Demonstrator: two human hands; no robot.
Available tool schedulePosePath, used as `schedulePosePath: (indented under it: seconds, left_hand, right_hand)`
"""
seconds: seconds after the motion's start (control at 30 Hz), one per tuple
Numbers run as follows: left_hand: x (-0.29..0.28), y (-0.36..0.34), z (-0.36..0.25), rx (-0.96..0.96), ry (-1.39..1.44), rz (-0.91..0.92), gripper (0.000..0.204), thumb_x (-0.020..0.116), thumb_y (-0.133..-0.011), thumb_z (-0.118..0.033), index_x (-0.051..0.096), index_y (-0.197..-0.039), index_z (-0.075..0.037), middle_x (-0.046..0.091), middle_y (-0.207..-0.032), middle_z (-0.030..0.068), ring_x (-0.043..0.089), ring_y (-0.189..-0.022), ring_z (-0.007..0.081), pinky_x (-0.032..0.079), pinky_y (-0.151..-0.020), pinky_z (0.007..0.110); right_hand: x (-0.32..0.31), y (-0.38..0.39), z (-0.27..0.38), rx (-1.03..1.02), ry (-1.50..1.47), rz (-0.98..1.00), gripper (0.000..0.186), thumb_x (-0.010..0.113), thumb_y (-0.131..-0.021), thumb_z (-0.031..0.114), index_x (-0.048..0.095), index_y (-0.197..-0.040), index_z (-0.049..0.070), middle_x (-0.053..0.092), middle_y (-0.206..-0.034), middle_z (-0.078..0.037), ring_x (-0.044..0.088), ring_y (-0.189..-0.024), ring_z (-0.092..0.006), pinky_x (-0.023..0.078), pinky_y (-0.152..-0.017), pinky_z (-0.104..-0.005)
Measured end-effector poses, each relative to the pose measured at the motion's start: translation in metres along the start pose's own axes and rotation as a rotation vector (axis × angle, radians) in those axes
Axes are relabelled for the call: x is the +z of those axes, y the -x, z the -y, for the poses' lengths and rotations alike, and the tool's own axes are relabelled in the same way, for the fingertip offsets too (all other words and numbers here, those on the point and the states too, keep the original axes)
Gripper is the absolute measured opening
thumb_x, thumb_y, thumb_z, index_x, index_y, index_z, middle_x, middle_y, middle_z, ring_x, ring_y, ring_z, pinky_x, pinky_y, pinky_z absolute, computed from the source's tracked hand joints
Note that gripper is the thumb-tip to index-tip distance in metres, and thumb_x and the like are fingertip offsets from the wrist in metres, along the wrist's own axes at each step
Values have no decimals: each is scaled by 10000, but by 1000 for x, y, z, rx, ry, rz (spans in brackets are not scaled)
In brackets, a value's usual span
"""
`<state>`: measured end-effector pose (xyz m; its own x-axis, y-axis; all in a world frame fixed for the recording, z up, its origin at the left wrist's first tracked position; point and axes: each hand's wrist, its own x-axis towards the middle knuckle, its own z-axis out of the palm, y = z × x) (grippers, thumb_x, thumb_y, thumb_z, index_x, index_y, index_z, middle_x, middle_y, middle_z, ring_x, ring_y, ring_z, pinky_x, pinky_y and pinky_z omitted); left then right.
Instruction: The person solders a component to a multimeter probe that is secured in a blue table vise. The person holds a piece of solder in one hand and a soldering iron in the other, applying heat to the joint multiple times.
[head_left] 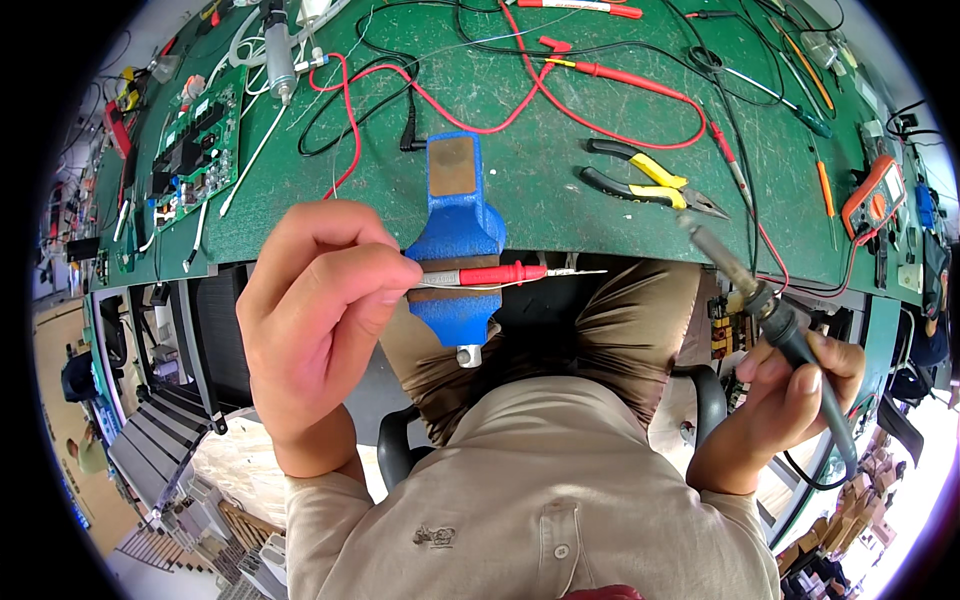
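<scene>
My left hand (320, 300) is closed in a pinch at the rear end of a red test probe (490, 275), whose metal tip points right. The probe lies across the jaws of a blue bench vise (455, 232) at the table's front edge; whether the jaws clamp it I cannot tell. A thin pale wire (480, 288) runs along the probe's near side. My right hand (805, 390) is wrapped round the dark handle of a soldering iron (775, 318). The iron's tip points up and left, near the pliers and apart from the probe.
Yellow-and-black pliers (650, 180) lie right of the vise. Red test leads (480, 130) and black cables loop over the green table (550, 220). A green circuit board (200, 145) and a clear cylinder with hoses (279, 60) are at left; an orange multimeter (875, 200) is at right.
</scene>
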<state>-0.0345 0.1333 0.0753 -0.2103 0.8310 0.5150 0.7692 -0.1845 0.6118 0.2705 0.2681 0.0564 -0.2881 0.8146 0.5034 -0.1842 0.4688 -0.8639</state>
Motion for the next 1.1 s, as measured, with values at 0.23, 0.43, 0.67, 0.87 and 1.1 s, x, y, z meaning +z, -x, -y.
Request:
schedulePosePath:
  seconds: [0.23, 0.43, 0.67, 0.87, 1.1]
  left_hand:
    - [-3, -7, -4, 50, -10, 89, 199, 710, -742, 72, 670, -909, -29, 526, -920, 79, 528, -654, 139, 405, -547, 235]
    - [-2, -13, -4, 121, -6, 91, 188, 722, -753, 43, 674, -916, -38, 438, -869, 49, 449, -625, 126, 348, -521, 235]
    - [0, -13, -1, 163, -7, 89, 148, 733, -780, -19, 683, -916, -49, 438, -857, 48, 427, -616, 129, 332, -525, 240]
    - [1, -13, -1, 159, -13, 96, 111, 727, -811, -51, 686, -915, -52, 446, -842, 44, 427, -617, 131, 339, -533, 242]
    - [1, -11, 2, 182, 17, 88, 97, 715, -832, -64, 685, -923, -51, 459, -843, 45, 435, -628, 133, 345, -544, 243]
  right_hand:
    - [16, 12, 2, 21, -8, 181, 302, 667, -919, 189, 484, -1056, -9, 597, -621, -92, 606, -510, -171, 525, -464, -296]
    - [22, 15, 6, -10, -12, 231, 301, 685, -896, 148, 491, -1070, -3, 597, -630, -91, 622, -521, -177, 521, -458, -301]
    - [24, 15, 2, -59, 12, 269, 287, 700, -878, 117, 508, -1048, -13, 608, -639, -102, 634, -517, -191, 511, -447, -296]
    - [26, 17, 1, -78, 36, 267, 271, 708, -868, 109, 519, -1007, -28, 614, -619, -104, 632, -508, -192, 493, -438, -291]
    - [29, 17, 1, -85, 31, 266, 266, 709, -864, 104, 521, -989, -37, 609, -621, -104, 627, -504, -190, 486, -432, -288]
